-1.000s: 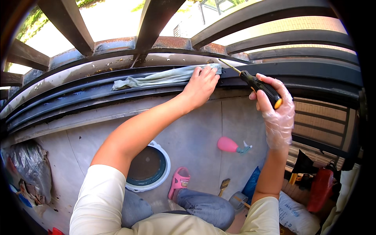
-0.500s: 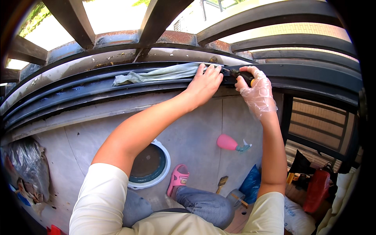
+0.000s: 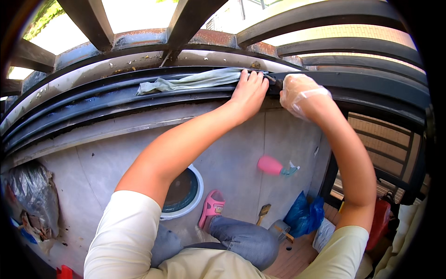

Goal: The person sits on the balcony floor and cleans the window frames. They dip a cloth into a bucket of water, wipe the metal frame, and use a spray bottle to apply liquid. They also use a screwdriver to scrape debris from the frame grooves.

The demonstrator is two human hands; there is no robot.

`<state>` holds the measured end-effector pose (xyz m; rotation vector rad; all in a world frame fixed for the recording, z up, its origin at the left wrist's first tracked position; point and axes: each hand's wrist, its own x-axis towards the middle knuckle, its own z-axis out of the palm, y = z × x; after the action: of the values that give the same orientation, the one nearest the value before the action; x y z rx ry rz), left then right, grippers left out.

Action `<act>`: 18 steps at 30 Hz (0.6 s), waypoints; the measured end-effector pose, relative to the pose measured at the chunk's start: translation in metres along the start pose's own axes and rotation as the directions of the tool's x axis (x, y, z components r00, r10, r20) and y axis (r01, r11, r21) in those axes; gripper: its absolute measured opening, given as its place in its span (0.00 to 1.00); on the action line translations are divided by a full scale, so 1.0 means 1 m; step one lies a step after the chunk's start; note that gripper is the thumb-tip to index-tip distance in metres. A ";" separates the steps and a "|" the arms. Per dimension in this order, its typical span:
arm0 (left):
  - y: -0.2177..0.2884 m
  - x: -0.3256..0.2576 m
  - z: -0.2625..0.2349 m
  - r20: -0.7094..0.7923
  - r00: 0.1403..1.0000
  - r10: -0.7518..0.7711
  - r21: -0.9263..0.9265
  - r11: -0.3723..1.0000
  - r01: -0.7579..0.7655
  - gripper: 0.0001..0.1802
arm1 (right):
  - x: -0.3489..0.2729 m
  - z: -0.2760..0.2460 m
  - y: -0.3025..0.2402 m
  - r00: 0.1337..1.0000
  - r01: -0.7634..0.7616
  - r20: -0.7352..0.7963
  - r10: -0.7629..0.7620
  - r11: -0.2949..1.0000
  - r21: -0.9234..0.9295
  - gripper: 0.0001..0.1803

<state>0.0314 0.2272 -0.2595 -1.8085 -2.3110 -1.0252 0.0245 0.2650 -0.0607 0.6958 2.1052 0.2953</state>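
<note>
Grey-green cloth (image 3: 195, 81) stretched along the dark window track (image 3: 93, 104), one end pinned flat under the left hand (image 3: 250, 90), fingers spread and pressed down on it. Just right of that, a dark tool handle (image 3: 274, 83) poking out between the two hands, lying in the same track. Right hand (image 3: 302, 93) in a thin clear plastic glove, curled into a fist over the handle's far end, clamped on it; tool tip hidden, so no telling what kind of tool. Hands close together, nearly touching, both up on the track.

Above the track, a rusty, flaking sill (image 3: 139, 39) and dark bars (image 3: 186, 18) against bright daylight. Below, a pale tiled wall (image 3: 111, 158) dropping to the floor. Down there: a round white-rimmed opening (image 3: 183, 193), a pink slipper (image 3: 211, 207) on the foot, knee in blue jeans (image 3: 246, 237), a pink spray bottle (image 3: 274, 166) lying on its side, a small brush (image 3: 263, 213), a crumpled blue plastic bag (image 3: 302, 216), a red container (image 3: 378, 218) at right. At far left, a bundled grey plastic sack (image 3: 30, 193). Cream short sleeves (image 3: 125, 232) at the lower edge.
</note>
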 end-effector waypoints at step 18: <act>-0.001 0.009 -0.008 0.177 0.984 0.007 0.060 0.998 -0.018 0.21 | -0.038 0.001 0.011 0.972 -0.130 -0.154 0.175 0.954 0.270 0.22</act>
<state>0.0247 0.2308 -0.2497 -1.9610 -2.3952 -0.8134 0.0470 0.2524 -0.0309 1.0230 2.2870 0.1730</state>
